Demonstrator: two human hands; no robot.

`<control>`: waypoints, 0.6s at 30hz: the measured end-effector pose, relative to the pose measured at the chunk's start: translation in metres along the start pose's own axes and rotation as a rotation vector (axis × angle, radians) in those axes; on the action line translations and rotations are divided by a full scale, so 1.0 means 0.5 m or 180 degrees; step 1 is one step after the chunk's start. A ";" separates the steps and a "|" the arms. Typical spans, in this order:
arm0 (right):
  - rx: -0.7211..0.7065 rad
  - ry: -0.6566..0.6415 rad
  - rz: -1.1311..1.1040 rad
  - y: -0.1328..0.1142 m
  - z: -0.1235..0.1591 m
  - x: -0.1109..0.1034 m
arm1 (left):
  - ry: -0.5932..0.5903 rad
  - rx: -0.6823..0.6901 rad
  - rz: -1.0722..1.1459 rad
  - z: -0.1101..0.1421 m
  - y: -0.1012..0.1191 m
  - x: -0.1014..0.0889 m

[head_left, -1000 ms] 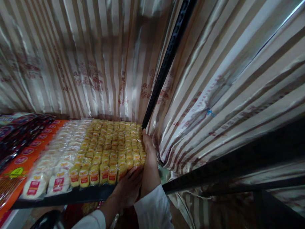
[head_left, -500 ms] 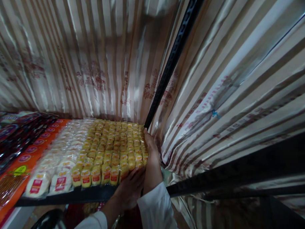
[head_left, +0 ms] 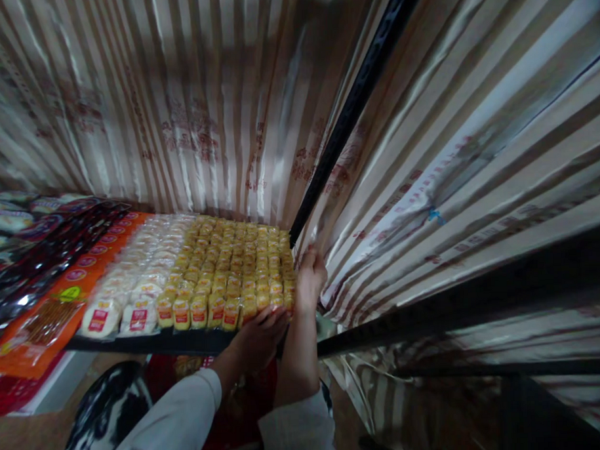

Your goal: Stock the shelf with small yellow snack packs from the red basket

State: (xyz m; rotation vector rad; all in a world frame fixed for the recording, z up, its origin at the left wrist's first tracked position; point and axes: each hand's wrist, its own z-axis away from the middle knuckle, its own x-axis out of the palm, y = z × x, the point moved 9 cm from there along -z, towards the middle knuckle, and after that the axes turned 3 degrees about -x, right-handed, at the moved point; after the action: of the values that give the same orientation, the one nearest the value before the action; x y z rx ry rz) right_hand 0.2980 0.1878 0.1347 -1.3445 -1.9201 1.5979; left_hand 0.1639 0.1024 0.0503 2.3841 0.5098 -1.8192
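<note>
The right hand point(head_left: 311, 275) had shifted rightward from the foot of the black post point(head_left: 350, 118), grip unclear; left of the post, yellow packets point(head_left: 227, 270) already stood in rows, the left hand point(head_left: 262, 336) flat against their front.

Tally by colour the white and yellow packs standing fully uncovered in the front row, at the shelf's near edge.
White round packs: 2
Yellow packs: 5
Total: 7
Left out: yellow packs at the left hand, which partly hides them, so I cannot count those.
</note>
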 end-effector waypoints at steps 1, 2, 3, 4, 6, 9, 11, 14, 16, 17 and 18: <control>0.0038 0.0092 -0.0078 -0.010 0.036 -0.015 | -0.0023 0.0003 0.0006 0.001 0.001 0.003; 0.0080 0.0242 -0.0424 -0.019 0.078 -0.032 | -0.0038 0.0027 0.0017 0.002 0.003 0.008; 0.0126 0.0303 -0.0724 -0.028 0.125 -0.045 | -0.0047 0.0058 0.0028 0.004 0.005 0.014; 0.0186 0.0250 -0.0909 -0.034 0.175 -0.053 | -0.0047 0.0091 0.0046 0.006 0.008 0.021; 0.0213 -0.0103 -0.1074 -0.046 0.278 -0.060 | -0.0091 0.0084 0.0094 0.009 0.008 0.034; 0.0384 -0.0506 -0.0855 -0.024 0.420 -0.086 | -0.0179 0.0057 0.0172 0.013 0.005 0.041; 0.0617 -0.0848 -0.0870 0.008 0.497 -0.097 | -0.0111 0.0087 0.0217 0.014 0.003 0.029; 0.0846 -0.1010 -0.0930 0.051 0.568 -0.128 | 0.0108 0.0103 0.0274 0.015 0.004 0.004; 0.1063 -0.1051 -0.0950 0.077 0.594 -0.146 | 0.0200 0.0076 0.0321 0.023 0.013 -0.005; 0.1176 -0.1067 -0.0969 0.088 0.602 -0.153 | 0.0221 0.0011 0.0364 0.033 0.020 -0.006; 0.1283 -0.1071 -0.0999 0.099 0.608 -0.157 | 0.0224 -0.0073 0.0427 0.047 0.029 -0.003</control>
State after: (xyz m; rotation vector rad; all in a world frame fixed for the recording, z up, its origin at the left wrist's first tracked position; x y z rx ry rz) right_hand 0.1407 -0.0609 0.0143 -0.6134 -1.7350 1.9928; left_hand 0.1465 0.0820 0.0436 2.4109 0.3650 -1.6707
